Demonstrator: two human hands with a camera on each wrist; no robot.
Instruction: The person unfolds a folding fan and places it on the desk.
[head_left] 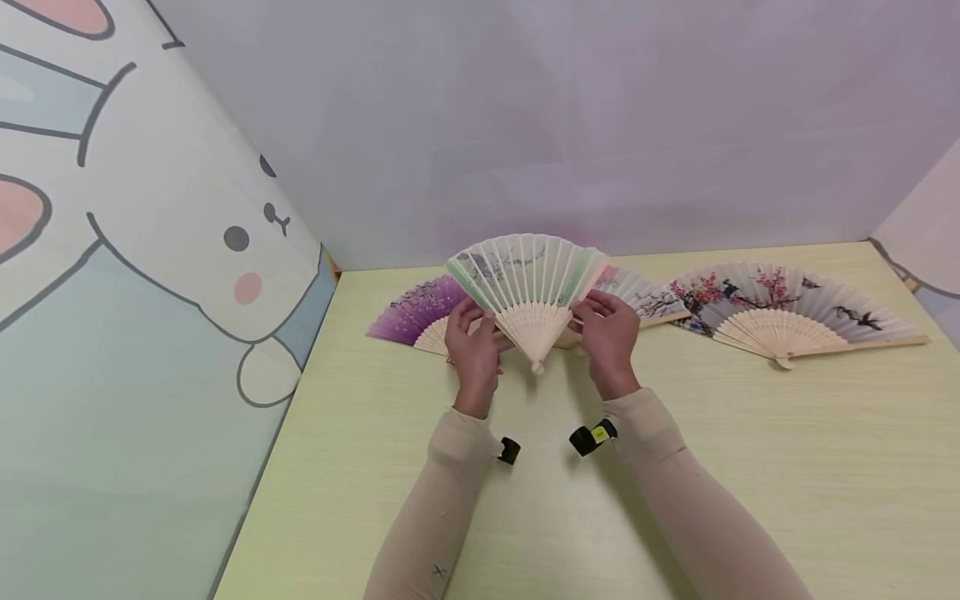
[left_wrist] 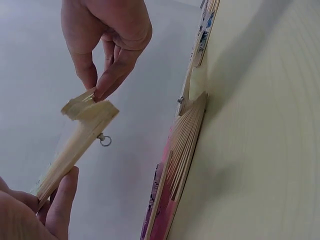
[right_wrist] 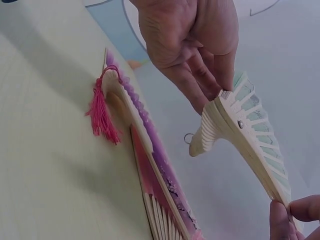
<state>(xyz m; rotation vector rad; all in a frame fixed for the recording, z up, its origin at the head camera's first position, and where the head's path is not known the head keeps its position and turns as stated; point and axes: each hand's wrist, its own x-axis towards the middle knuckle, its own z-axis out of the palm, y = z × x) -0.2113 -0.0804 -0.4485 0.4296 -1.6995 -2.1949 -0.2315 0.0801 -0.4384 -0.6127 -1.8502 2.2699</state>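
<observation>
A pale green and white folding fan [head_left: 534, 321], spread wide with wooden ribs, is held up off the table between both hands. My left hand [head_left: 474, 350] pinches its left guard stick, while my right hand [head_left: 611, 333] grips the right one between thumb and fingers. The fan's narrow pivot end points down toward me. A small metal ring [left_wrist: 105, 140] hangs at that pivot in the left wrist view. Seen edge-on in the right wrist view, the fan [right_wrist: 252, 150] shows its pleats opened out.
Behind the hands lie a spread purple fan [head_left: 416, 312] and a pink-and-white one [head_left: 637, 296]. Further right is a white fan with red blossoms [head_left: 780, 329]. A pink tassel [right_wrist: 102, 112] hangs at the purple fan. A rabbit-print wall [head_left: 180, 250] borders the table's left side.
</observation>
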